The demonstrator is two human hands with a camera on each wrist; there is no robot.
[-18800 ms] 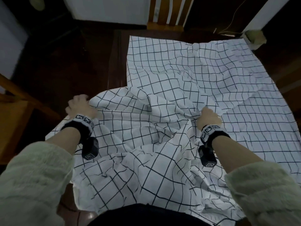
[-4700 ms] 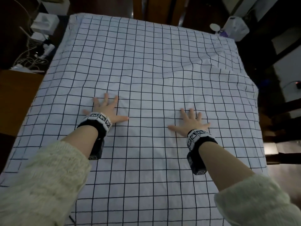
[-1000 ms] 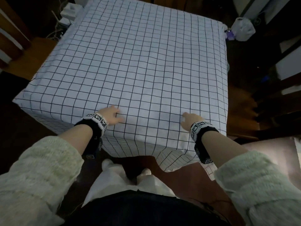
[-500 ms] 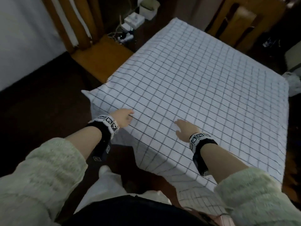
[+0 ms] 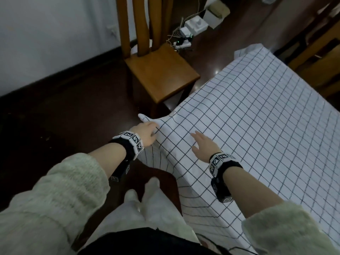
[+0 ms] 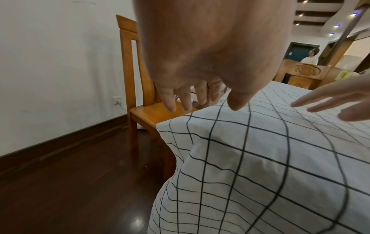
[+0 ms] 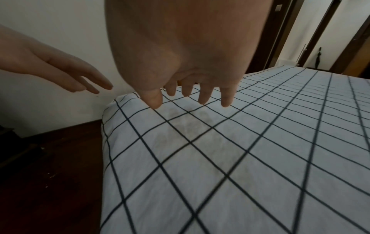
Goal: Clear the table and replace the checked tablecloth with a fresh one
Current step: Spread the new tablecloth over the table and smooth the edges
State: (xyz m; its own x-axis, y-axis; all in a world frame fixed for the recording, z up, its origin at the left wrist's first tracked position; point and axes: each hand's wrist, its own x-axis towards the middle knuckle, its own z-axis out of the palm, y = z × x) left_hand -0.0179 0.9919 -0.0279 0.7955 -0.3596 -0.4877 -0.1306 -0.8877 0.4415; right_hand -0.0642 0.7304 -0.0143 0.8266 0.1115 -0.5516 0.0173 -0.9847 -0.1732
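Observation:
A white tablecloth with a black check (image 5: 257, 126) lies smooth over the table, its edges hanging down the sides. My left hand (image 5: 149, 129) is at the table's near left corner with straight fingers. In the left wrist view the left hand (image 6: 210, 101) hangs just over that corner of the cloth (image 6: 260, 158), and I cannot tell whether the thumb touches it. My right hand (image 5: 198, 142) is held flat and spread slightly above the cloth, beside the left. In the right wrist view the right hand (image 7: 190, 98) casts a shadow on the cloth (image 7: 220, 158). Neither hand holds anything.
A wooden chair (image 5: 161, 74) stands at the table's left side, just beyond the corner, close to the white wall. Cables and white boxes (image 5: 195, 28) lie on the dark floor behind it. More wooden furniture (image 5: 316, 57) stands at the far right.
My view has swung left toward the chair. Both hands have shifted left along the table's near edge, and the left hand has reached the corner of the cloth.

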